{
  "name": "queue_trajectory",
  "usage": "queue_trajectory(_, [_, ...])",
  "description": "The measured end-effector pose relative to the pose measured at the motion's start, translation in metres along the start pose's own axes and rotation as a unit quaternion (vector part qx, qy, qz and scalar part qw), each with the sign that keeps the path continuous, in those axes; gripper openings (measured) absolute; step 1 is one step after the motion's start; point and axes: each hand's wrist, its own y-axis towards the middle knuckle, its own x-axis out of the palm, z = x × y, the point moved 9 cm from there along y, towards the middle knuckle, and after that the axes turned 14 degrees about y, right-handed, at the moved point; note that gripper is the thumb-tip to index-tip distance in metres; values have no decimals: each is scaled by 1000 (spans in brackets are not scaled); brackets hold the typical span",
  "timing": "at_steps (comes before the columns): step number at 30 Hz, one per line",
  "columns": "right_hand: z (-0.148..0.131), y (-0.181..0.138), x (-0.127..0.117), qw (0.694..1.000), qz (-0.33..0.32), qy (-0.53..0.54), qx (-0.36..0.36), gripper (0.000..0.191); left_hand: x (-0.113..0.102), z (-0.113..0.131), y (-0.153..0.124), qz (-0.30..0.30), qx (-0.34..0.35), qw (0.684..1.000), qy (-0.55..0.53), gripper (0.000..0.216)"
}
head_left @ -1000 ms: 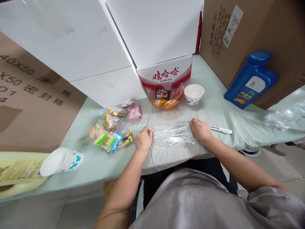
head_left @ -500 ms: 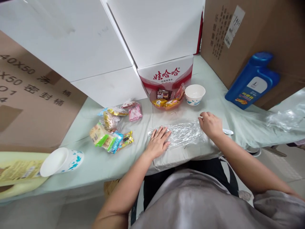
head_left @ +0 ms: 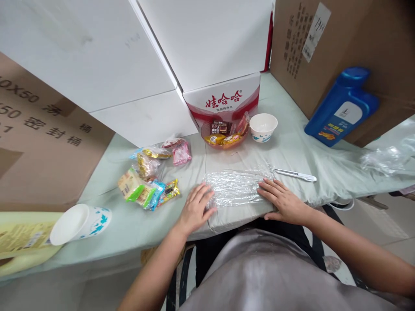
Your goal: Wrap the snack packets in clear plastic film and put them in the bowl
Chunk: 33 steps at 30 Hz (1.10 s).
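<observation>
A flat, crinkled sheet of clear plastic film [head_left: 235, 188] lies on the cloth-covered table [head_left: 145, 233] in front of me. My left hand [head_left: 196, 207] rests at the film's left end, fingers spread and touching its edge. At the opposite end, my right hand [head_left: 283, 201] lies palm down with its fingers stretched onto the film. Neither hand grips anything. Just beyond the right hand is a white utility knife or pen [head_left: 295, 174], slim and flat; I cannot tell which.
Behind the film stand a pink clear bowl [head_left: 223, 146] of wrapped snacks and a paper cup [head_left: 263, 127]. Snack packets [head_left: 149, 190] lie at left, near tipped paper cups [head_left: 81, 222]. A blue bottle [head_left: 342, 106] and cardboard boxes [head_left: 366, 47] border the right; white boxes [head_left: 223, 39] rise behind.
My right hand has come down and nearer to me, from a curled pose at the film's far right corner to flat on it. My left hand has slid left, uncovering more film.
</observation>
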Motion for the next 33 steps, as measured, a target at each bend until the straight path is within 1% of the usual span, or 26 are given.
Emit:
queue_trajectory(1, [-1, -6, -5, 1000, 15, 5, -3, 74, -4, 8, -7, 8, 24, 1000, -18, 48])
queue_trajectory(3, [-4, -18, -12, 998, 51, 20, -12, 55, -11, 21, -18, 21, 47, 998, -46, 43])
queue_trajectory(5, [-10, -28, -18, 996, 80, 42, -27, 32, -17, 29, -26, 40, 46, 996, -60, 34])
queue_trajectory(7, [-18, -35, -23, 992, 99, 69, -44, 22, -20, 36, -32, 50, 48, 995, -67, 29])
queue_trajectory(9, [-23, -39, -30, 987, 114, 96, -53, 20, -21, 39, -35, 53, 46, 995, -72, 27])
queue_trajectory(11, [-25, -39, -38, 983, 131, 118, -52, 21, -21, 40, -36, 50, 37, 994, -89, 19])
queue_trajectory(13, [-21, -38, -45, 980, 149, 129, -39, 21, -22, 37, -33, 46, 19, 990, -132, 10])
queue_trajectory(14, [-18, -36, -47, 979, 158, 130, -29, 20, -23, 33, -31, 44, 1, 987, -157, 11])
queue_trajectory(15, [-14, -35, -49, 978, 166, 127, -15, 19, -23, 28, -29, 41, -28, 983, -179, 12])
queue_trajectory(17, [-3, -31, -50, 975, 186, 115, 24, 18, -20, 11, -23, 32, -115, 971, -205, 14])
queue_trajectory(19, [9, -28, -49, 970, 210, 96, 74, 20, -13, -7, -19, 20, -205, 956, -209, 16])
queue_trajectory(20, [14, -26, -48, 967, 220, 81, 98, 21, -9, -14, -16, 16, -238, 949, -206, 17])
queue_trajectory(23, [23, -22, -42, 961, 234, 15, 145, 23, 1, -25, -5, 15, -289, 942, -168, 19])
queue_trajectory(27, [26, -16, -35, 957, 227, -67, 165, 25, 9, -25, 9, 9, -296, 953, -61, 17])
queue_trajectory(31, [29, -12, -28, 959, 204, -95, 171, 24, 15, -24, 17, -15, -301, 953, 18, 18])
queue_trajectory(33, [28, -12, -30, 960, 209, -90, 165, 24, 14, -28, 18, -24, -313, 949, 45, 18])
